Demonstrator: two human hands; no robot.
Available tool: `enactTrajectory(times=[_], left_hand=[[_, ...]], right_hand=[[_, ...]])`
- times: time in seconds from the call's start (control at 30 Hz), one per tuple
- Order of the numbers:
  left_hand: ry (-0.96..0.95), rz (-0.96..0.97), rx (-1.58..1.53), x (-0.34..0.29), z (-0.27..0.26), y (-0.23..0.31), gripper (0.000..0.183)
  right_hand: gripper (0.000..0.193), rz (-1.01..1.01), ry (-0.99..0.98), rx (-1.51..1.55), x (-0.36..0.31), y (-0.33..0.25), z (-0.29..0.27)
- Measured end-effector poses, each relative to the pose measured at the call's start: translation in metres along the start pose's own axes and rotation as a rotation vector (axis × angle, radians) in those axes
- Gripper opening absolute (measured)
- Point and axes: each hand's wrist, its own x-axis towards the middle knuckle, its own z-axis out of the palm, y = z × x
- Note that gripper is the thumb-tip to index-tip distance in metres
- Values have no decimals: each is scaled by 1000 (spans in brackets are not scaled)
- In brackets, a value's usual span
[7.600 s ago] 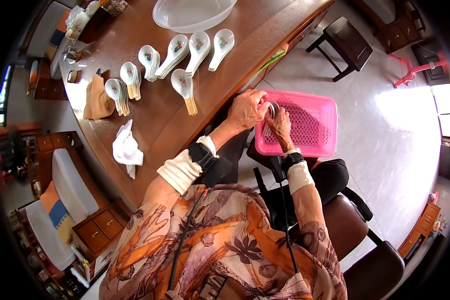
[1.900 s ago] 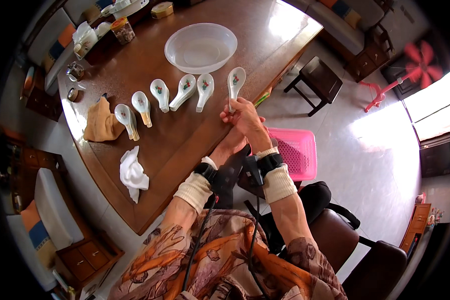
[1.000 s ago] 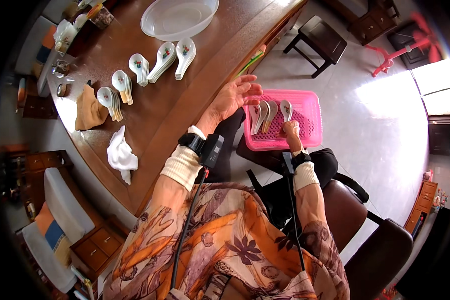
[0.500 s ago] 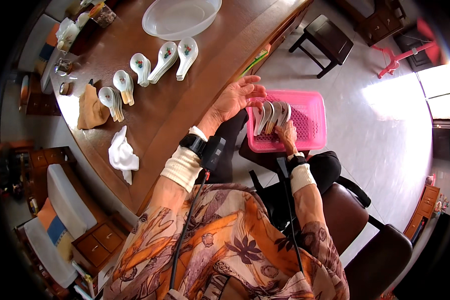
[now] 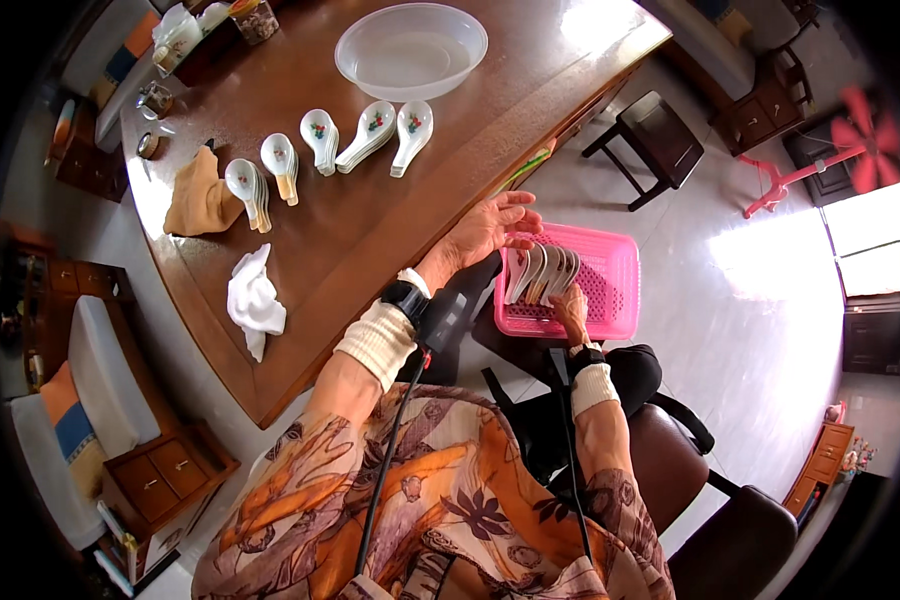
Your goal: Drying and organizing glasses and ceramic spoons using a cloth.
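A row of white soup spoons (image 5: 540,272) leans together inside the pink plastic basket (image 5: 622,290), which rests by my lap. My right hand (image 5: 572,308) reaches into the basket, its bent fingers closed at the handle end of the rightmost spoons. Above the basket's left rim is my left hand (image 5: 492,228), holding nothing, its fingers spread and palm turned up. On the wooden table (image 5: 340,270) lie several nested groups of white soup spoons (image 5: 320,140), some with flower prints in their bowls and some with tan handles.
A translucent oval basin (image 5: 410,55) stands beyond the spoons. A brown cloth (image 5: 202,195) and a crumpled white cloth (image 5: 256,300) lie on the table's left. On the floor stand a dark stool (image 5: 660,140) and a pink fan (image 5: 855,150). A green-and-orange object (image 5: 530,165) is at the table edge.
The whole view has shifted, so the table things appear farther right. My right hand stays at the spoons in the basket; my left hand remains spread beside them.
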Motion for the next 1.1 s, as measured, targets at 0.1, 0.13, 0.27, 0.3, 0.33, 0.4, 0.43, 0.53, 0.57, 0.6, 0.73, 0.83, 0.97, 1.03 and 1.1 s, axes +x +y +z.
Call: enactTrajectory(times=[0.1, 0.13, 0.27, 0.3, 0.33, 0.4, 0.43, 0.53, 0.57, 0.6, 0.73, 0.83, 0.97, 1.03, 1.1], left_hand=[[-1, 7, -25, 2, -2, -1, 32], [-1, 12, -26, 1, -3, -1, 32], [0, 17, -40, 1, -8, 0, 30], [-10, 11, -52, 2, -8, 0, 29], [-16, 23, -53, 6, -5, -2, 29], [-69, -6, -94, 9, -4, -6, 28], [-72, -6, -98, 8, -6, -7, 29], [-14, 3, -111, -1, -15, -5, 29], [-9, 6, -103, -2, -11, -5, 31], [-3, 18, -102, -6, -12, -4, 31], [-86, 23, -116, 0, -15, -9, 34], [-134, 166, 19, 5, -13, -13, 29], [-56, 157, -170, -2, -20, -21, 30], [-47, 157, -232, -8, -20, -21, 31], [-55, 148, -264, -27, -10, -10, 32]], right_hand=[[43, -161, 39, -28, 6, 12, 2], [45, -198, 52, 19, 7, 13, 4], [46, -234, 166, -14, 17, 18, 1], [43, -243, 176, 108, 18, 23, -2], [39, -251, 190, 228, 26, 33, -8], [37, -320, 174, 241, 30, 23, -33], [34, -268, 129, 301, 21, -2, -46], [29, -259, 65, 446, -21, -98, -89], [27, -340, 66, 483, -28, -117, -98], [25, -427, 58, 521, -35, -139, -103], [21, -528, 27, 619, -74, -210, -120], [18, -714, 56, 692, -90, -241, -116], [17, -707, -136, 685, -97, -265, -103], [22, -637, -315, 803, -99, -274, -100], [25, -567, -411, 806, -103, -285, -95]])
